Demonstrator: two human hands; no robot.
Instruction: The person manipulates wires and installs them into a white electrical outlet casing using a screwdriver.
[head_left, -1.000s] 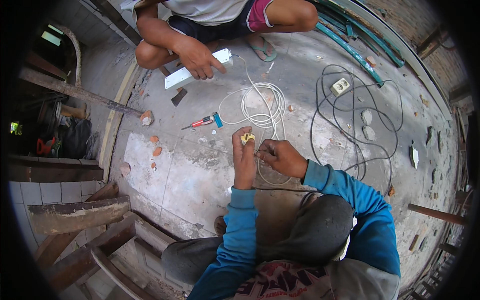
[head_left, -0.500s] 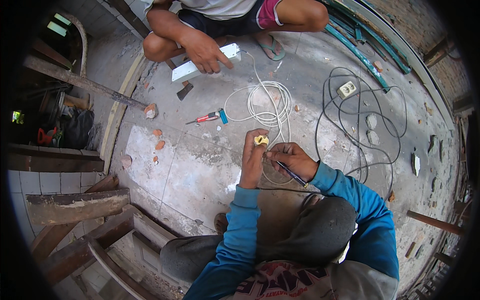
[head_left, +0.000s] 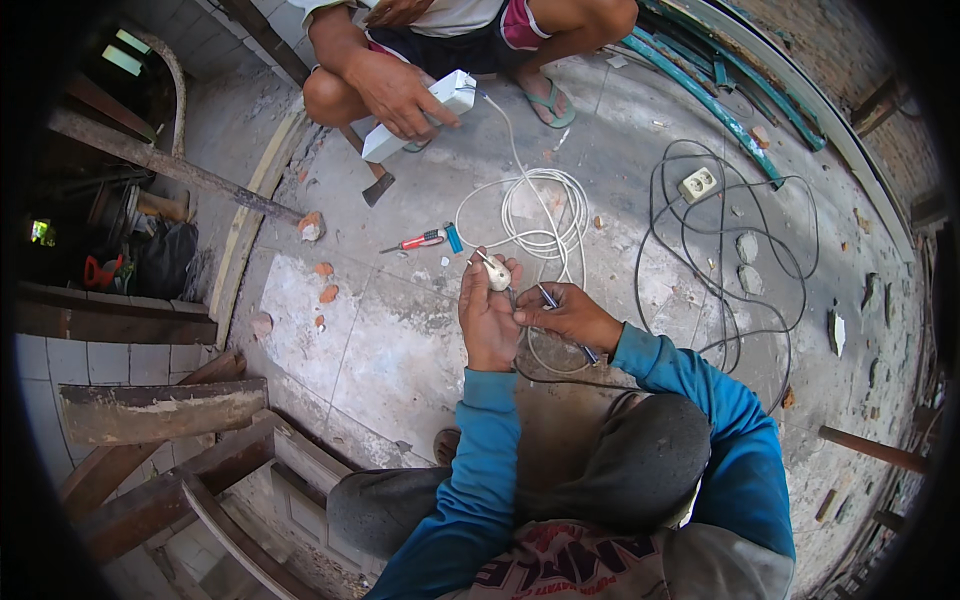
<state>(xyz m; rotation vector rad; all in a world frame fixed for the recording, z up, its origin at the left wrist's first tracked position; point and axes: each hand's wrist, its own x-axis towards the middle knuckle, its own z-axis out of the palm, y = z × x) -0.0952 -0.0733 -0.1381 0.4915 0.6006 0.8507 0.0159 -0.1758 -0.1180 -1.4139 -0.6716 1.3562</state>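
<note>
My left hand (head_left: 488, 325) is closed around a white electrical plug (head_left: 497, 275), its pins pointing up and to the left. Just to the right, my right hand (head_left: 578, 318) pinches at the cord just below the plug. A slim, pen-like tool (head_left: 591, 355), dark blue and silver, is also held across its fingers; whether it is a screwdriver I cannot tell. Beyond my hands lies a coil of white cable (head_left: 575, 215). One end of it leads up to a long white power strip (head_left: 385, 143) gripped by another person's hand (head_left: 400, 100).
On the floor lie a red-and-black screwdriver (head_left: 415, 241), a small blue piece (head_left: 454, 238) and a hatchet (head_left: 378, 190). At the right, black cable (head_left: 655, 250) loops around a white double socket (head_left: 697, 184). Green metal bars (head_left: 700, 95) lie far right; wooden beams (head_left: 160, 410) stand at the left.
My left hand has turned the plug, so its yellowish inner face is hidden and its pins show. The tool in my right hand has tilted. The other person has shifted the power strip slightly right.
</note>
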